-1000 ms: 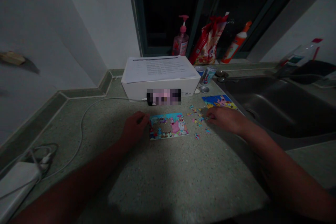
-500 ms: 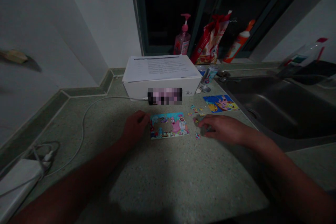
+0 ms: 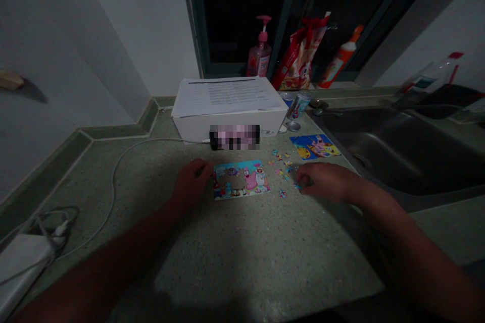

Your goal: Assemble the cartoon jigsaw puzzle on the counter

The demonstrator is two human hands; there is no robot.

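A partly filled jigsaw puzzle (image 3: 240,192) with cartoon figures lies flat on the counter, a bare gap in its middle. At its left edge is my left hand (image 3: 192,179), fingers closed, the tips against the upper left corner. My right hand (image 3: 326,180) is to the right of the puzzle, palm down, with its fingers curled in. A small blue puzzle piece (image 3: 297,186) shows at its fingertips; the fingers partly cover it. Several loose puzzle pieces (image 3: 280,171) lie between the puzzle and this hand, and one star-shaped piece (image 3: 282,194) lies nearer me.
Behind the puzzle a phone (image 3: 235,138) leans on a white box (image 3: 189,128), its cable running left. A picture card (image 3: 316,147), a can (image 3: 300,105) and the sink (image 3: 379,156) are at the right. A power strip (image 3: 26,257) sits at the left.
My right hand has shifted slightly right, away from the puzzle, uncovering more loose pieces. My left hand stays at the puzzle's edge. The whole view has drifted a little.
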